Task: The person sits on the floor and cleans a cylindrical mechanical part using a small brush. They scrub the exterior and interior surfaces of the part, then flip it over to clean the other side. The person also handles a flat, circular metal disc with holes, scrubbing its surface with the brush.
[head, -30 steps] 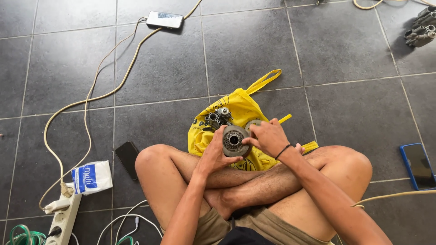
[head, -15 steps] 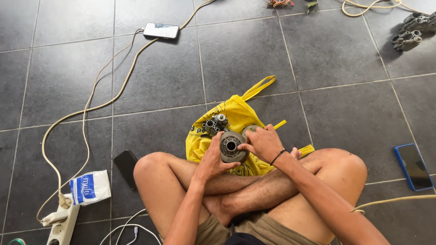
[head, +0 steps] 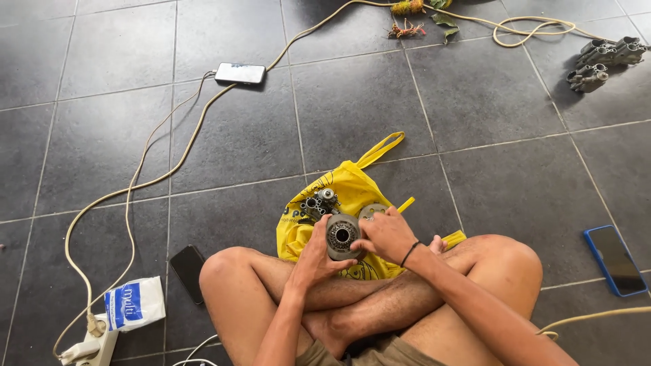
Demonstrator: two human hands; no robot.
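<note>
I sit cross-legged on a dark tiled floor. My left hand (head: pixel 313 259) grips a round grey metal part (head: pixel 341 235) with a centre hole, held over my shins. My right hand (head: pixel 386 234), with a dark band at the wrist, holds the same part from the right side. Just beyond the hands lies a yellow plastic bag (head: pixel 341 192) spread on the floor. On the bag rests a metal piece with several small cylinders (head: pixel 319 202) and a flat round metal disc (head: pixel 371 211), partly hidden by my right hand.
A phone on a cable (head: pixel 240 73) lies far left, a dark phone (head: pixel 187 272) beside my left knee, a blue-cased phone (head: pixel 614 259) at right. A cream cord (head: pixel 135 186) runs to a power strip (head: pixel 88 347). White-and-blue packet (head: pixel 134 302) at left. Metal parts (head: pixel 602 59) far right.
The view has shifted slightly, so everything sits lower in frame. Both hands stay on the round metal part, with only small finger movement.
</note>
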